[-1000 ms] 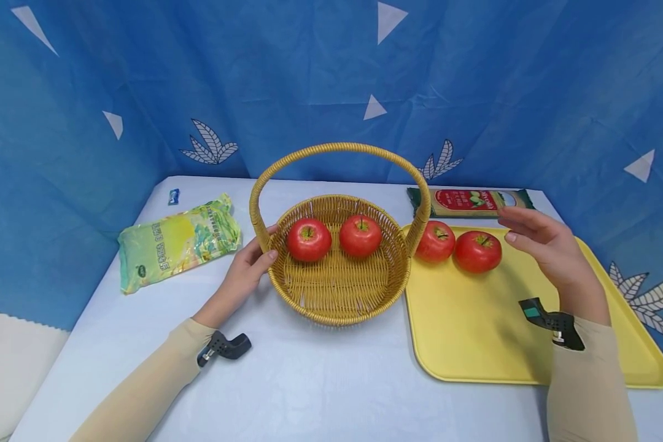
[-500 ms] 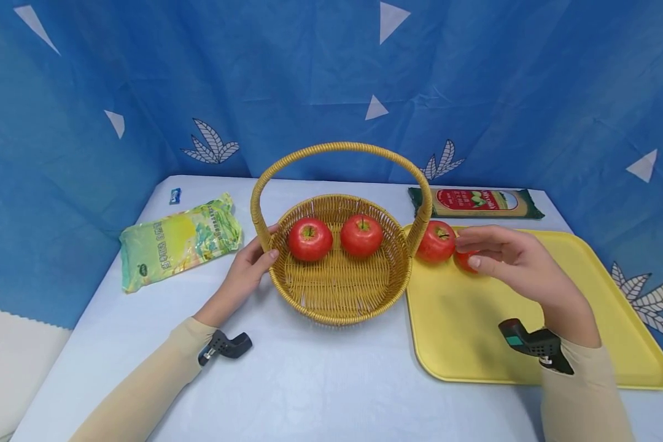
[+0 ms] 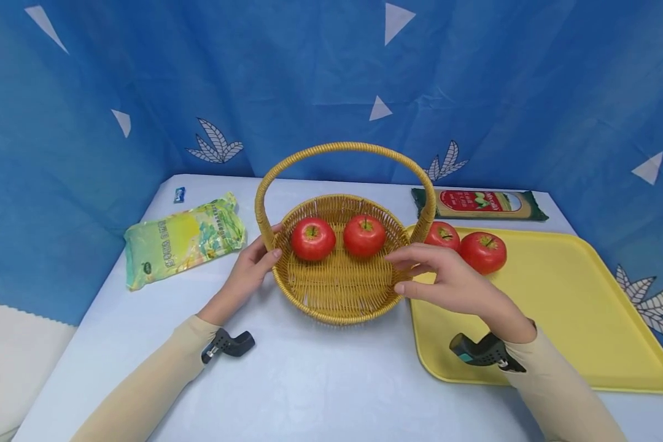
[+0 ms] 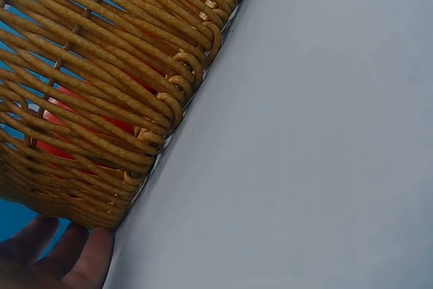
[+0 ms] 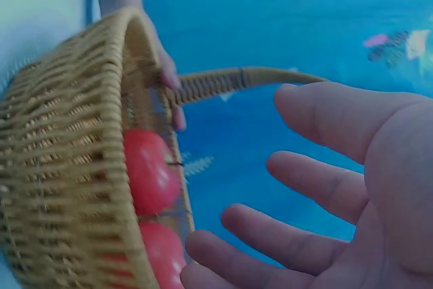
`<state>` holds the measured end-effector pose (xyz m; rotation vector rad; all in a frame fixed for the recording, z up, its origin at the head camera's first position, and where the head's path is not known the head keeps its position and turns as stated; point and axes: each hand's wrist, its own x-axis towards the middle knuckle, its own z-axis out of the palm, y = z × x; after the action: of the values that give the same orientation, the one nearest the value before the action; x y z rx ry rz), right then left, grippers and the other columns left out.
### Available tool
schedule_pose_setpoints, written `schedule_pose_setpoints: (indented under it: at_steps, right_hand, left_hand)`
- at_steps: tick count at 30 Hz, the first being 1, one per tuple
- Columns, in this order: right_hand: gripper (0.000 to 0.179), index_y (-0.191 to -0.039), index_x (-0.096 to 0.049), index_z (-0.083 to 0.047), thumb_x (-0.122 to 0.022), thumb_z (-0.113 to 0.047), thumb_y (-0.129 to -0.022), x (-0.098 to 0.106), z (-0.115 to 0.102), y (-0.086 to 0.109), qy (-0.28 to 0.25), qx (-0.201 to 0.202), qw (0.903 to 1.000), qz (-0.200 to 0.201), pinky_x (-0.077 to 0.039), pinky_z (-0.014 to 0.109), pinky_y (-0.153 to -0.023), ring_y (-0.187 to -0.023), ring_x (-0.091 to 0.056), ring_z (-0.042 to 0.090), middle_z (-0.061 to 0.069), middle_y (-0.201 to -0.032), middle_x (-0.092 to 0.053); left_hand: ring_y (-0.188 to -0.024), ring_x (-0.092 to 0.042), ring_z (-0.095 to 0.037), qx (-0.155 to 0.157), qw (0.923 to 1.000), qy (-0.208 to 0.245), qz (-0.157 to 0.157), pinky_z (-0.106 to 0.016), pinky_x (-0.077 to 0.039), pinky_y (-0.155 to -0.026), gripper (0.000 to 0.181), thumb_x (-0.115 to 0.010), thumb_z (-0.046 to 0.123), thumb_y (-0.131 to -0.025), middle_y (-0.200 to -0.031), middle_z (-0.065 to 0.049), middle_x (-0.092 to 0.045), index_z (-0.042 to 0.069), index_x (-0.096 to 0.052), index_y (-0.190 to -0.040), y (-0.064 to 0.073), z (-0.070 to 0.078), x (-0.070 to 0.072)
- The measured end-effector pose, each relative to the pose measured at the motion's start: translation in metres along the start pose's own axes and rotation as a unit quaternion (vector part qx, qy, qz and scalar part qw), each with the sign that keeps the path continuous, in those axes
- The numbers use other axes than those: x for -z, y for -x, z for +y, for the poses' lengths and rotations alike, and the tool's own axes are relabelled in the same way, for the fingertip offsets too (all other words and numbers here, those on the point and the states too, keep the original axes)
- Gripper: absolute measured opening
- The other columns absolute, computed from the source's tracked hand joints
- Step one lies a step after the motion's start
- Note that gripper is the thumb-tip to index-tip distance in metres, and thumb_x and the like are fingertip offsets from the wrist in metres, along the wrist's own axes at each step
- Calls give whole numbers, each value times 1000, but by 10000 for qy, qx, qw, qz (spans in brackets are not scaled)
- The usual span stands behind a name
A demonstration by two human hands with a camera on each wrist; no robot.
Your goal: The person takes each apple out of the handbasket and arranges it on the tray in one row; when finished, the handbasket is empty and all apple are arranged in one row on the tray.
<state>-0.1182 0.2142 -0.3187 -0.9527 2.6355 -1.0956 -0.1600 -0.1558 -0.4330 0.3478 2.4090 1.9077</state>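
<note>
- Wicker basket [image 3: 339, 288], centre of frame: 2 red apples [image 3: 313, 240] inside.
- Your left hand [image 3: 251, 264]: pinching basket's left rim.
- Your right hand [image 3: 450, 281]: spread over basket's right rim.
- Yellow tray [image 3: 569, 288], right of frame: 2 further apples [image 3: 483, 253].

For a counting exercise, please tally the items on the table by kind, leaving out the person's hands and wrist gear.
Wicker basket: 1
Yellow tray: 1
Red apples: 4
Large packets: 2 (green-and-yellow packet, long packet with a red label)
Small blue packet: 1
Total: 9
</note>
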Motion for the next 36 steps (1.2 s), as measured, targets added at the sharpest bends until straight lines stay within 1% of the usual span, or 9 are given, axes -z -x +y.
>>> schedule_pose_setpoints:
  at_steps: [4,7,9,13,19,25,28,32,36]
  right_hand:
    - [49,-136,-64,-10,-78,-18,-89,-9,-2,-17,184,18,9998,-65,-61,44,-89,-112,-66,24,6,-130,-68]
    - [59,-142,-59,-11,-79,-23,-88,-15,-4,-29,427,-148,9990,7,-58,52,-93,-123,-60,31,11,-141,-61]
    - [67,-148,-53,-11,-78,-26,-88,-19,-5,-36,576,-372,9976,49,-55,57,-98,-134,-53,37,15,-150,-53]
    - [83,-158,-37,-11,-77,-29,-87,-27,-3,-49,723,-899,9933,56,-47,64,-107,-151,-33,42,19,-164,-33]
    - [98,-163,-19,-9,-75,-33,-86,-37,6,-64,576,-1305,9897,161,-43,67,-109,-151,-30,45,22,-169,-17]
    - [101,-164,-12,-8,-72,-35,-88,-41,16,-76,260,-1585,9867,265,-47,63,-107,-145,-40,45,22,-167,-21]
    - [100,-164,-12,-7,-72,-35,-89,-44,20,-82,198,-1721,9843,321,-47,63,-107,-145,-39,44,23,-165,-24]
    - [94,-162,-20,-3,-72,-34,-90,-48,24,-88,309,-1803,9824,377,-46,62,-109,-146,-36,41,23,-163,-27]
    - [83,-158,-33,-4,-74,-30,-89,-50,26,-91,374,-1788,9821,467,-47,61,-108,-142,-38,41,23,-157,-33]
  left_hand:
    - [-137,-52,-41,20,10000,44,-18,-19,-54,-90,55,-51,18,-106,-160,-19,-42,16,-37,-159,-1,-1,0]
    - [-138,-52,-40,34,10000,43,-4,-18,-54,-91,54,-51,19,-107,-160,-18,-43,17,-37,-159,0,-1,0]
    - [-138,-52,-40,37,10000,32,-1,-18,-54,-91,54,-51,19,-107,-160,-18,-43,17,-37,-159,0,-1,0]
    - [-137,-53,-41,14,10000,10,21,-18,-54,-89,54,-51,19,-106,-159,-19,-43,16,-37,-159,0,-1,-1]
    - [-136,-53,-41,-32,10000,82,23,-17,-54,-89,55,-52,18,-106,-159,-19,-44,15,-38,-159,0,0,-1]
    - [-136,-53,-41,-12,10000,53,7,-18,-54,-90,55,-52,19,-106,-159,-19,-44,16,-38,-159,-1,0,0]
    - [-137,-53,-41,9,10000,-2,8,-18,-54,-90,54,-52,20,-106,-159,-18,-44,17,-38,-159,-1,-1,0]
    - [-137,-53,-41,21,10000,-26,4,-17,-54,-90,54,-52,21,-106,-159,-18,-44,18,-38,-159,-1,-1,0]
    - [-136,-53,-41,14,10000,2,-1,-16,-54,-89,55,-52,18,-106,-159,-20,-44,17,-37,-159,-1,-1,0]
